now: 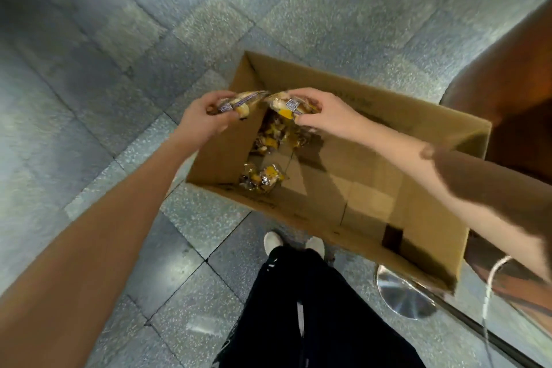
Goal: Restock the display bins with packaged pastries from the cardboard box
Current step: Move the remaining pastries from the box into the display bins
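Note:
An open cardboard box stands in front of me, above floor level. Several packaged pastries in clear wrap with yellow labels lie in its left end; most of its bottom is bare. My left hand holds one packaged pastry over the box's left corner. My right hand holds another packaged pastry just beside it, above the box. The two packs almost touch. No display bin is in view.
Grey speckled floor tiles surround the box. A brown wooden counter or fixture rises at the right. A round metal base sits under the box's near right corner. My dark trousers and white shoes show below. A white cord hangs at right.

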`<move>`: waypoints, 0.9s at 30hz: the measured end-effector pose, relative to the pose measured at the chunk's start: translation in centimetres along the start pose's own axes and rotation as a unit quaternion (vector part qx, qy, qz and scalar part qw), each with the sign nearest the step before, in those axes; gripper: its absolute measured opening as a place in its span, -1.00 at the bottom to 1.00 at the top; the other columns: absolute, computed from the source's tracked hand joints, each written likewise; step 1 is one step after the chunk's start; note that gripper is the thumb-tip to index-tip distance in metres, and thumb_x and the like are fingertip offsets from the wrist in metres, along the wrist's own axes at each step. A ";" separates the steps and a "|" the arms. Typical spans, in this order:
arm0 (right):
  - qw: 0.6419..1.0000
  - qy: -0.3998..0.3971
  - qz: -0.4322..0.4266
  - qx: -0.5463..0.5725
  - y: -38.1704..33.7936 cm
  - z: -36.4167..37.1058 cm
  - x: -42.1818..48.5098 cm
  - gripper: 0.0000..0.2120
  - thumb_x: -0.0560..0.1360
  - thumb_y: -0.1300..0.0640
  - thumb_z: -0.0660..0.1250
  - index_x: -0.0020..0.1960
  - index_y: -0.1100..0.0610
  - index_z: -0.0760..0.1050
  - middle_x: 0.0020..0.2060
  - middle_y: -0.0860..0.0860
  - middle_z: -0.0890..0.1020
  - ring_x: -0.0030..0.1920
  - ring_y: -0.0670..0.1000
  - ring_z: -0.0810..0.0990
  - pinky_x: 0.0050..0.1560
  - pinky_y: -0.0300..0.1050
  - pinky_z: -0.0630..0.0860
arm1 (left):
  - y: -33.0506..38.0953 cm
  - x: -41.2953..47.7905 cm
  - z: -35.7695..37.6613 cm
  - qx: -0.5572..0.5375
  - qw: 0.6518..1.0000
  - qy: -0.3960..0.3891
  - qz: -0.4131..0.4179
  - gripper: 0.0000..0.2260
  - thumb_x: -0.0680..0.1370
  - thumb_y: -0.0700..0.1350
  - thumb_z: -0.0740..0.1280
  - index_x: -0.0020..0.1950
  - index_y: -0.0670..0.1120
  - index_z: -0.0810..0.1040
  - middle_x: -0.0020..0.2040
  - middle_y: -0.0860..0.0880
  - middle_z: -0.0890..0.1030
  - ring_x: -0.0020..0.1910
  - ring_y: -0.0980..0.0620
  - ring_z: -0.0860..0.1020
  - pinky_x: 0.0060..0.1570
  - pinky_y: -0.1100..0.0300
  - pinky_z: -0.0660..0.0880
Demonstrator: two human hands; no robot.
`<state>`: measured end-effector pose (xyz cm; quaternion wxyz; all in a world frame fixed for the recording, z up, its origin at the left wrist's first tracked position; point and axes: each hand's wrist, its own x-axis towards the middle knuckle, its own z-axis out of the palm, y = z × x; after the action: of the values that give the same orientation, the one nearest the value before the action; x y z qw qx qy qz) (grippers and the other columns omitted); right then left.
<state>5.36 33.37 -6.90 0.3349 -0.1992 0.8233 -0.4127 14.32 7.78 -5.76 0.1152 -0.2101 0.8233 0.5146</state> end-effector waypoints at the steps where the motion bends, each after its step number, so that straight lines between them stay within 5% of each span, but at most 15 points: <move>1: 1.000 -0.014 -0.006 0.005 -2.0 0.2 0.3 -0.50 0.50 0.10 0.38 0.40 -0.11 0.38 0.26 -0.03 0.51 0.18 0.04 0.56 0.26 0.04 0.50 | 0.1 -1.4 -1.5 -0.016 1.000 0.011 -0.004 -0.69 0.51 -0.16 0.44 0.17 0.17 0.56 0.10 -0.07 0.59 -0.06 0.00 0.58 -0.14 0.23 0.53; 3: 0.999 -0.045 -0.010 0.020 -5.3 0.7 0.6 -0.50 0.54 0.13 0.36 0.44 -0.06 0.34 0.28 0.03 0.49 0.27 0.08 0.50 0.29 -0.01 0.46 | 0.1 -4.2 -4.6 -0.035 0.999 0.028 -0.011 -0.71 0.51 -0.17 0.44 0.11 0.20 0.57 0.07 -0.09 0.59 -0.11 0.04 0.57 -0.19 0.28 0.53; 7: 0.993 -0.102 -0.044 0.030 -12.5 3.2 0.9 -0.51 0.58 0.20 0.28 0.48 -0.02 0.31 0.10 -0.06 0.56 -0.01 -0.16 0.59 -0.07 -0.42 0.47 | -1.0 -11.1 -11.3 -0.111 0.988 0.103 -0.039 -0.75 0.54 -0.13 0.41 0.10 0.21 0.57 0.12 -0.17 0.58 0.02 -0.07 0.58 0.15 -0.16 0.53; 11: 0.978 -0.178 -0.111 -0.009 -19.3 6.5 0.7 -0.54 0.58 0.14 0.28 0.43 -0.18 0.34 0.27 -0.06 0.45 0.09 -0.10 0.55 -0.18 -0.36 0.50 | -2.5 -18.1 -15.4 -0.163 0.970 0.169 -0.063 -0.76 0.57 -0.15 0.36 0.10 0.21 0.58 0.11 -0.04 0.58 0.03 -0.02 0.59 0.21 -0.16 0.51; 16: 0.935 -0.278 -0.211 -0.064 -26.4 11.8 -1.3 -0.57 0.57 0.13 0.31 0.31 -0.30 0.37 0.27 0.03 0.50 0.22 0.06 0.53 0.26 -0.03 0.45 | -3.2 -27.5 -17.2 -0.189 0.940 0.275 -0.068 -0.75 0.60 -0.13 0.33 0.26 0.10 0.50 0.09 0.03 0.58 0.05 0.01 0.59 0.07 0.00 0.57; 19: 0.904 -0.337 -0.249 -0.083 -29.3 15.5 -3.4 -0.56 0.57 0.17 0.32 0.35 -0.23 0.41 0.06 0.11 0.63 0.04 0.03 0.60 0.05 -0.23 0.49 | -3.7 -33.8 -16.4 -0.215 0.912 0.341 -0.071 -0.76 0.60 -0.10 0.33 0.25 0.12 0.50 0.09 0.04 0.62 0.05 0.05 0.62 0.02 0.06 0.60; 22: 0.870 -0.397 -0.278 -0.089 -31.3 19.4 -6.6 -0.53 0.57 0.20 0.30 0.43 -0.11 0.39 -0.19 -0.19 0.64 -0.16 -0.21 0.58 -0.11 -0.39 0.46 | -4.4 -40.6 -14.6 -0.244 0.879 0.400 -0.082 -0.73 0.61 -0.11 0.32 0.30 0.09 0.49 0.10 0.01 0.62 0.07 0.01 0.62 0.08 0.01 0.60; 27: 0.816 -0.495 -0.288 -0.080 -33.3 26.8 -14.2 -0.49 0.42 0.07 0.38 0.34 -0.23 0.47 0.17 -0.03 0.62 0.13 0.04 0.61 0.16 0.01 0.57 | -5.5 -52.3 -9.7 -0.287 0.826 0.475 -0.098 -0.68 0.61 -0.09 0.31 0.36 0.12 0.45 0.25 -0.09 0.54 0.20 -0.13 0.58 0.12 -0.05 0.58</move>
<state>36.16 7.99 14.04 0.5460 -0.6310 0.4813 -0.2685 63.40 8.91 15.34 -0.3054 -0.5319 0.5667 0.5501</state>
